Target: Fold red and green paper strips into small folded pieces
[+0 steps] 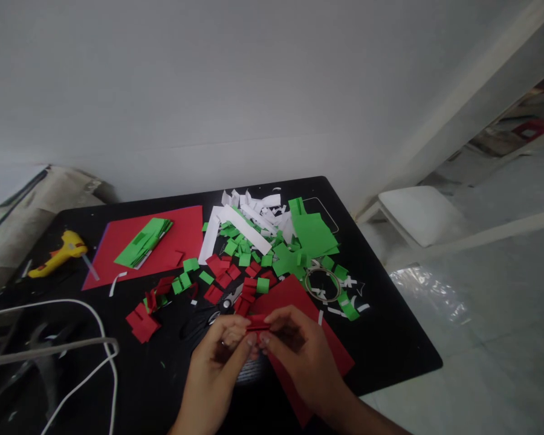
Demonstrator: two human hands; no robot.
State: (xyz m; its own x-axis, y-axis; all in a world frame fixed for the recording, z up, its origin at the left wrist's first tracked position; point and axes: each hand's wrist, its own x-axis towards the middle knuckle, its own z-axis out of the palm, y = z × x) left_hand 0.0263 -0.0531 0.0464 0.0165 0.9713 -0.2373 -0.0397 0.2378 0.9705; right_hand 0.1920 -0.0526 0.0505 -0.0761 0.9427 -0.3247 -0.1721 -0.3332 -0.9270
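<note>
Between my hands is a small folded piece of red paper, held above the near side of the black table. My left hand pinches its left end, and my right hand pinches the right end. Under my right hand lies a large red sheet. Just beyond my fingers, scissors lie partly hidden under red paper pieces. Small red pieces and green pieces are scattered ahead of both hands.
White paper strips and green sheets are heaped farther back. A yellow glue gun lies at left beside a red sheet bearing folded green paper. A ring sits at right. White cable loops at near left.
</note>
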